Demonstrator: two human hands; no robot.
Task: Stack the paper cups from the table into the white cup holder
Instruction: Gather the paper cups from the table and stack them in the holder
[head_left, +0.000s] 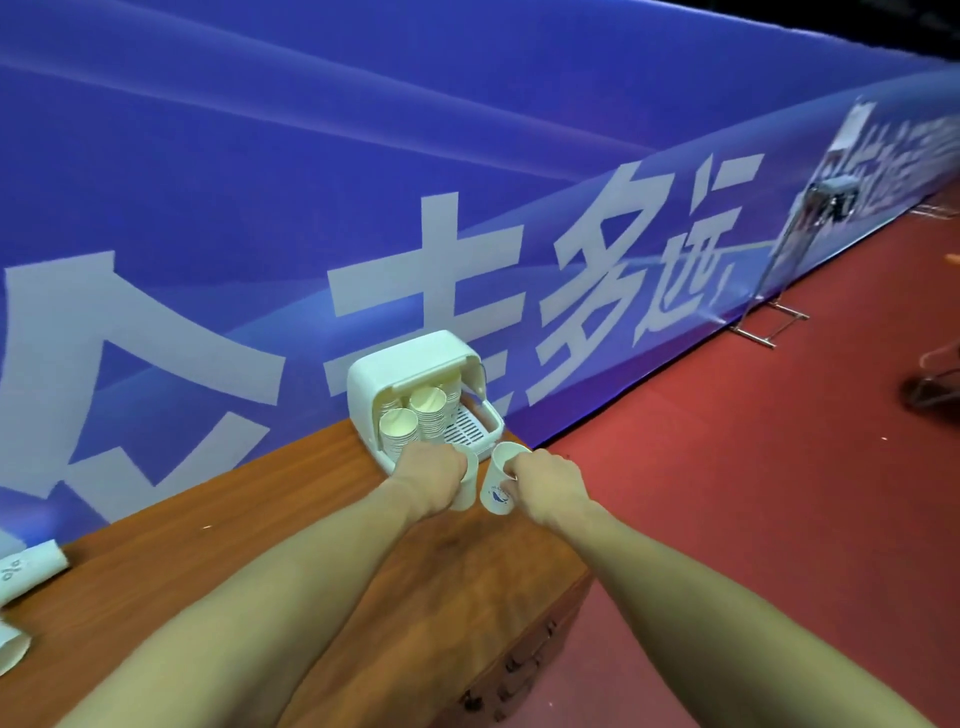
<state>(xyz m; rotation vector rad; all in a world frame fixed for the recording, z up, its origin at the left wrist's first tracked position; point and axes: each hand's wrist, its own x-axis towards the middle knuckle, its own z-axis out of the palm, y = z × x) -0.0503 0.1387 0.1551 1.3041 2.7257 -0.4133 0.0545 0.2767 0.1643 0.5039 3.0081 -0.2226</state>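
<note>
Both hands' fingers curl round paper cups, left hand (434, 475) and right hand (545, 480), before the cup holder (395, 371).

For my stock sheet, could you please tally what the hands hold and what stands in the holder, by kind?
Cups held: 2, one in the left hand, one in the right hand
Cup stacks visible in the white cup holder: 3
Total: 5

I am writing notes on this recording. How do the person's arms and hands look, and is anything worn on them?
Both forearms are bare: no sleeves show in view. The left hand and right hand wear no gloves; no watch, ring or bracelet is visible.
</note>
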